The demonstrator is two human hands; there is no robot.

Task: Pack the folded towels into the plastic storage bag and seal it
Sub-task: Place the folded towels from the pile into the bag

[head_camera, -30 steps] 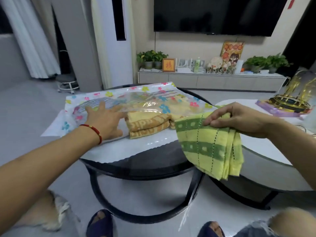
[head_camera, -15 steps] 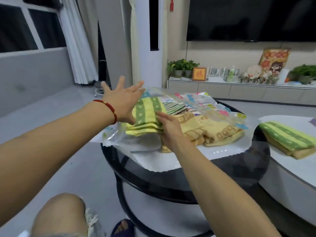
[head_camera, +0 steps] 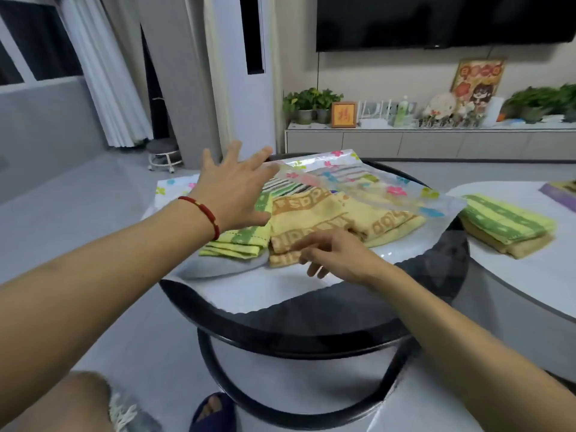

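A clear plastic storage bag (head_camera: 402, 194) printed with coloured flowers lies on the round black table (head_camera: 311, 319). Folded towels lie at its open mouth: a green-yellow towel (head_camera: 240, 241) on the left, yellow-orange towels (head_camera: 314, 213) in the middle, a striped towel (head_camera: 280, 185) farther in. My left hand (head_camera: 233, 188), fingers spread, holds up the bag's top sheet above the green towel. My right hand (head_camera: 336, 254) hovers with relaxed fingers at the front edge of the yellow-orange towels, holding nothing.
On the white table (head_camera: 498, 275) to the right lies another stack: a green towel (head_camera: 505, 219) on a tan one. A purple object (head_camera: 558, 194) sits at its far edge. My knee (head_camera: 84, 400) and slippered foot (head_camera: 215, 413) are below the table.
My right hand has let go of the green-yellow towel, which now rests in the bag's mouth, and has drawn back toward me. My left hand still lifts the top sheet.
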